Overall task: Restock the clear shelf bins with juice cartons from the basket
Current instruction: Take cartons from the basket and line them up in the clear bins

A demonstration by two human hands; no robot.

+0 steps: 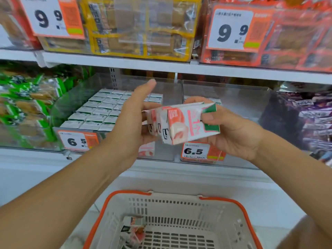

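Supermarket shelving fills the background, with packaged snacks stacked above and two clear bins set side by side on the lower shelf [161, 166]. A bundle of pink juice cartons [181, 123] is held between both hands in front of the bins, above the basket [125, 209]. The right hand [231, 130] is clamped on the green-topped end of the bundle, thumb over the front and fingers curled behind. The left hand [131, 119] meets the other end, its lower fingers tucked under the cartons; whether they truly grip is not clear, and the index finger is stretched up and away. The long axis of the bundle is seen lying roughly level, left to right, tilted slightly. The left bin [75, 92] is already packed with rows of cartons, while the right bin [239, 103] appears mostly bare, with a few cartons visible at its back. That right bin lies just behind and beyond the bundle, nearer the right hand, so placement there is judged likelier. At least one loose carton [134, 230] is left in the basket.
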